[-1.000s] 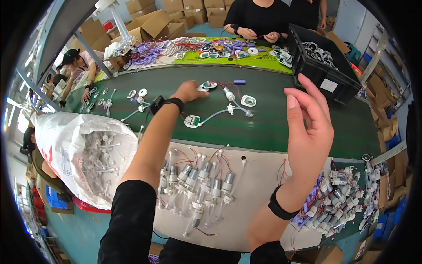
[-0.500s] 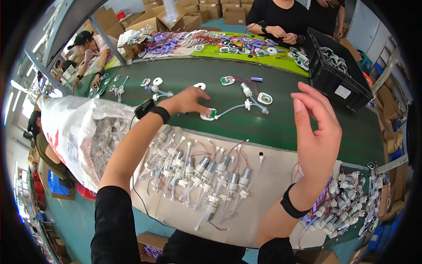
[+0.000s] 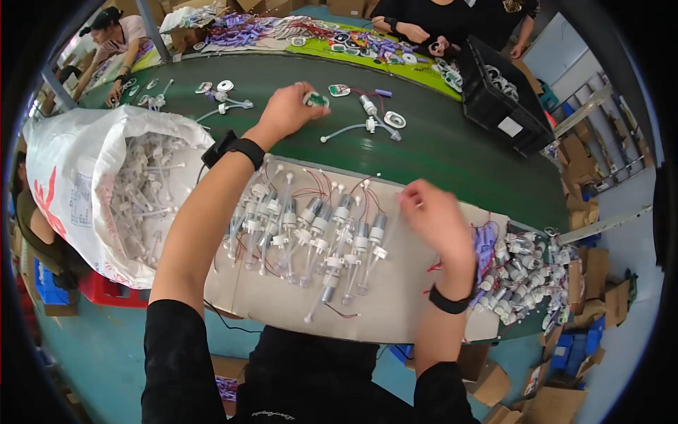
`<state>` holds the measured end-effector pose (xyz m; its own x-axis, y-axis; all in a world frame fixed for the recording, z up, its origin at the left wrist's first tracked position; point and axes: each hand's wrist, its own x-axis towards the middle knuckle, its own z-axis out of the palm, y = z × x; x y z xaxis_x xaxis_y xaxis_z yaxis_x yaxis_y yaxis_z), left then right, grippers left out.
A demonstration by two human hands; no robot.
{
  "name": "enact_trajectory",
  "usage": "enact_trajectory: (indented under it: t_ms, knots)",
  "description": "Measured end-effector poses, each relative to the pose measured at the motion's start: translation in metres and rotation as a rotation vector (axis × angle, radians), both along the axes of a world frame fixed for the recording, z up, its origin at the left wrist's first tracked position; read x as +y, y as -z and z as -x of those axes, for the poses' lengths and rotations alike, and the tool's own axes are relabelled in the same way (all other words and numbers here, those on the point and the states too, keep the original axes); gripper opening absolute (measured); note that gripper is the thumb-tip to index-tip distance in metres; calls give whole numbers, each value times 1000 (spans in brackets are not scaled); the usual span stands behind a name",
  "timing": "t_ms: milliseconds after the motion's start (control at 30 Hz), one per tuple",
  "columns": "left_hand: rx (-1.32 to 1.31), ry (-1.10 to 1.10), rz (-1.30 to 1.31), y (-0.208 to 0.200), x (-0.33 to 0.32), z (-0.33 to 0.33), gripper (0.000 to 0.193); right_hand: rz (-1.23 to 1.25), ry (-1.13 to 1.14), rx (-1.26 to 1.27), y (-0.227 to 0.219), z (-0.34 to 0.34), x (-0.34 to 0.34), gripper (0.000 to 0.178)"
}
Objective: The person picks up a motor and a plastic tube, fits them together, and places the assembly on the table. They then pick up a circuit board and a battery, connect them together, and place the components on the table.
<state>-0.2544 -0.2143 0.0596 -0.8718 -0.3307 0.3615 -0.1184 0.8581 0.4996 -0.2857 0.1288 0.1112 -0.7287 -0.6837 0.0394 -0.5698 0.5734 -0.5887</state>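
Over the green conveyor belt [image 3: 268, 141], my left hand [image 3: 282, 113] is closed on an oval white cover with a green circuit board [image 3: 316, 101], held by its edge. To the right, my right hand [image 3: 436, 215] hovers above the beige work board [image 3: 409, 297]. Its fingers are curled together and partly blurred; a small pale bit shows between them, too little to name. Between my arms lie several small motor pumps [image 3: 311, 212] with clear tubes and red wires. Further along the belt rests a joined set of pump, tubes [image 3: 371, 124] and an oval cover [image 3: 394, 120].
A white sack [image 3: 78, 191] of clear tube fittings stands at the left. More pumps [image 3: 519, 275] are heaped at the right. A black crate [image 3: 505, 99] sits at the far right, near a co-worker's hands [image 3: 424, 37]. Another person [image 3: 116, 42] works at the far left.
My left hand has lifted the oval circuit-board cover off the belt, away from the tube beside it. My right hand has come down and leftward, its fingers curling in. The whole view has shifted.
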Motion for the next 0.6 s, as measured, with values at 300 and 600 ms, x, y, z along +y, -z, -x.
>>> enact_trajectory:
  t_ms: [300, 600]
  knots:
    - [361, -73, -1240, 9, 84, 14, 29, -222, 183, -27, 75, -21, -17, 40]
    - [418, -104, -1191, 23, 117, 0, 30, 239, 341, 263, 109, 73, 8, 13]
